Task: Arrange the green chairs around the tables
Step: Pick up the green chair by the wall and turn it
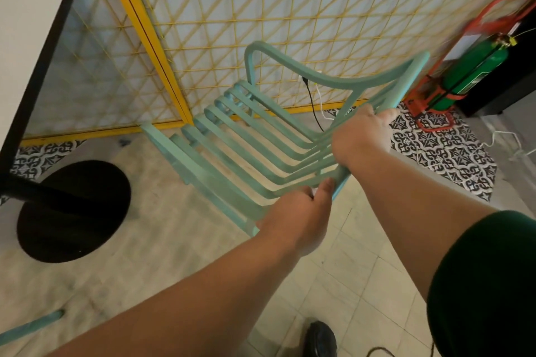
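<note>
A pale green slatted chair [249, 136] hangs tilted in the air in the middle of the head view, its seat slats pointing left toward the table. My left hand [295, 217] grips the chair's near frame edge from below. My right hand [362, 136] grips the slats of the backrest higher up. A white table [26, 46] with a black edge fills the upper left, and its round black base [72, 211] stands on the floor to the chair's left.
A yellow lattice partition [232, 26] runs along the wall behind the chair. A green cylinder on a red stand [475, 66] is at the right. Cables [314, 107] hang by the wall. Part of another green chair [32, 324] shows at bottom left.
</note>
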A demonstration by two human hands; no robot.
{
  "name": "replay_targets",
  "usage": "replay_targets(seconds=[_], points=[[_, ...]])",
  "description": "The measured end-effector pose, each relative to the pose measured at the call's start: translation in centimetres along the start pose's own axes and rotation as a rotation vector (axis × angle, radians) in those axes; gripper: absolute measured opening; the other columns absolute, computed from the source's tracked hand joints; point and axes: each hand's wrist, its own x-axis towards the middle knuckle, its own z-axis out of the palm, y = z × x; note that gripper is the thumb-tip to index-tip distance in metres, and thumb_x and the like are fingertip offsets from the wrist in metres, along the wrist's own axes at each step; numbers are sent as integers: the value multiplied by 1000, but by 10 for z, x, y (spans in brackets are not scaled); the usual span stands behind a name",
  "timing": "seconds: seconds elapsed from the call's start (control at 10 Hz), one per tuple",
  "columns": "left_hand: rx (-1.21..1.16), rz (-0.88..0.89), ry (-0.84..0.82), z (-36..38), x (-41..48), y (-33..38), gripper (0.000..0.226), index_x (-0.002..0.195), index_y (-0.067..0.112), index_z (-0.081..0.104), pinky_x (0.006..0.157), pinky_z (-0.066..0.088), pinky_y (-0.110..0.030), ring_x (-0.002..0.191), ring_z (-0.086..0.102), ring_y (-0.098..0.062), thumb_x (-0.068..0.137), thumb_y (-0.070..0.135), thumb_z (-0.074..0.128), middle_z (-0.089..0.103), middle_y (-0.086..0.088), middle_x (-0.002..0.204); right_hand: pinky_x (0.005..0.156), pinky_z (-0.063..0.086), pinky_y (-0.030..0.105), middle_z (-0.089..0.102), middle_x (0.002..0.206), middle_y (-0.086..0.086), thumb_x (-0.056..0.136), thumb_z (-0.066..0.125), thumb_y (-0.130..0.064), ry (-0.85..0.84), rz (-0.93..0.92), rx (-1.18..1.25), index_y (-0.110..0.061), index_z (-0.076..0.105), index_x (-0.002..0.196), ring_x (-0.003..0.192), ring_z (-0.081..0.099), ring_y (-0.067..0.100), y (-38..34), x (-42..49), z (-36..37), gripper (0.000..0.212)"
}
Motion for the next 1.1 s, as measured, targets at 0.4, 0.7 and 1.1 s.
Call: replay_targets(seconds=[0.4,0.7,1.1], points=[[-116,-45,-55,13,23,24,71,125,18,63,101,45,-60,105,62,-36,99,68,19,67,-13,109,95,49,45,-5,163,33,91,52,-11,13,-41,-31,-3,41,145,127,49,44,0,28,-15,55],[171,125,31,-47,65,-69,57,122,25,67,92,51,-47,104,61,-19,99,65,34,67,3,113,96,49,46,3,161,31,92,48,-9,19,-68,-34,-7,45,142,120,52,45,2,29,-14,50],[786,-50,-176,-50,160,-137,44,100,13,55,118,12,-66,96,42,-33,104,32,16,44,-5,79,106,37,48,55,128,32,91,58,-18,48,-290,-491,-1,67,116,125,51,43,12,62,-6,32]])
